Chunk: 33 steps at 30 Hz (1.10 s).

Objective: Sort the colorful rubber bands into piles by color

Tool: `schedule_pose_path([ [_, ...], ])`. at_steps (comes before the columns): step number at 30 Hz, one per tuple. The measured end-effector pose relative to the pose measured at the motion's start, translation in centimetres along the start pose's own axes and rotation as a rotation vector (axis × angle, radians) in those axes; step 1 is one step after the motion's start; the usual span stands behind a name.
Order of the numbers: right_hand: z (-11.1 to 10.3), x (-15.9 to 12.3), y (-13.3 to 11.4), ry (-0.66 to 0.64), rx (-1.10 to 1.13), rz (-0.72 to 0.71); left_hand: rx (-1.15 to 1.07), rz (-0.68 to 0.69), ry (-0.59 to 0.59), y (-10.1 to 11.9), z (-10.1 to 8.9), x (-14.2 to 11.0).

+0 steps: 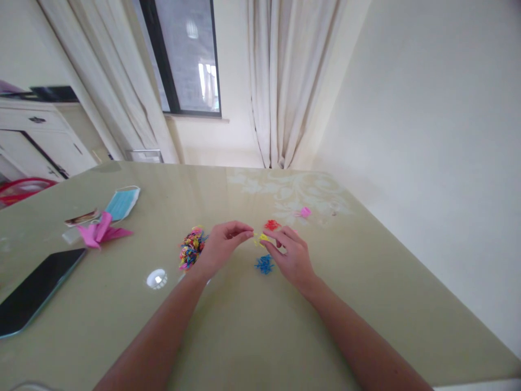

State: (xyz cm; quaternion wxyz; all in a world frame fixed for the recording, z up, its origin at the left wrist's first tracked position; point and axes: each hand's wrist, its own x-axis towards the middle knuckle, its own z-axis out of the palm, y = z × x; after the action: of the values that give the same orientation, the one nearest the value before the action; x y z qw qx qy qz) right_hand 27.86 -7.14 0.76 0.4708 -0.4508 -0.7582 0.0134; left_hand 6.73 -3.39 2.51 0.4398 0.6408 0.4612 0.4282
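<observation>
Both forearms rise from the near edge of the view and angle inward across the glossy table. A dark smartphone lies flat at the left. Just beside the right hand, on its left, is a blue pile of thin, band-like pieces. The right hand reaches in palm down, thumb and index tips slightly parted at the yellow pile; whether they touch a piece cannot be told. The left hand is bent at the wrist, fingers curled and pointing right, thumb and index tips close together; any piece between them is too small to tell. The mixed multicoloured pile sits just left of the left hand, and a pink origami crane farther left. Beyond lie the red pile, a small pink pile and a blue face mask. Farthest are cream curtains and a dark-framed window.
</observation>
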Motion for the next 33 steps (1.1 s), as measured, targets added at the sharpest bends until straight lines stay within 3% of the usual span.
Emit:
schedule_pose_path([
  [5,0.0,0.0,-1.0,0.057,0.140,-0.017,-0.174,-0.011,-0.119,0.9,1.1,-0.8],
  [9,-0.7,0.4,-1.3,0.080,0.263,0.101,-0.047,-0.022,-0.122,0.9,0.5,-0.6],
  [11,-1.2,0.6,-1.3,0.094,0.336,0.193,0.210,-0.028,-0.059,0.6,-0.2,-0.6],
  [14,-1.7,0.9,-1.3,0.123,0.401,0.280,0.813,-0.030,0.075,-0.2,-1.2,-0.7],
  [17,-1.8,0.8,-1.2,0.133,0.422,0.312,1.176,-0.069,0.063,-0.6,-1.7,-1.0],
  [24,-1.5,0.7,-0.6,0.092,0.293,0.300,1.199,-0.133,-0.031,-0.1,-1.6,-0.9],
  [33,0.0,0.4,2.0,-0.225,-0.096,0.249,1.220,-0.114,-0.045,-0.8,-2.0,-1.0],
])
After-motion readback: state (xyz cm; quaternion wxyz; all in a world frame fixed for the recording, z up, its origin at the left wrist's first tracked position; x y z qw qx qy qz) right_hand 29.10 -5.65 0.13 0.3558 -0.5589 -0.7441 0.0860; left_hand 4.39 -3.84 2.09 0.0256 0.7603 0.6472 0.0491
